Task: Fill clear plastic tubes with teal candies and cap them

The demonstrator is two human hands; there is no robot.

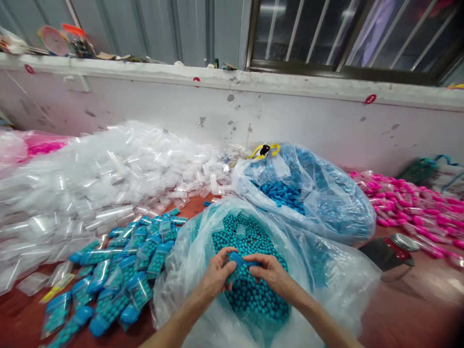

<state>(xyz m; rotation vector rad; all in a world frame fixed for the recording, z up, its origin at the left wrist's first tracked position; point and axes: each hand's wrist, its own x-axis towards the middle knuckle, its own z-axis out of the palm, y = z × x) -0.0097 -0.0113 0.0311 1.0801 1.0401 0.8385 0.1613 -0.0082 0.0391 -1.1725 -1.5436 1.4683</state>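
Note:
Above the open bag of teal beads (259, 297), my two hands almost meet. My left hand (216, 271) is closed around a small clear container with a blue end (236, 259), partly hidden by the fingers. Thumb and fingers of my right hand (271, 271) pinch a small blue piece, which looks like a cap (253, 264), close beside that container. One loose clear container (240, 231) lies on the beads behind my hands. To the left, bead-filled containers with blue caps (136, 263) are heaped on the red tabletop (21, 316).
A big pile of clear empty containers (119, 169) spreads along the left. Behind the beads sits a plastic bag of blue caps (279, 195). Pink-capped containers (406, 205) lie at right, near a dark object with a round metal lid (404, 242). A white wall (290, 113) closes the back.

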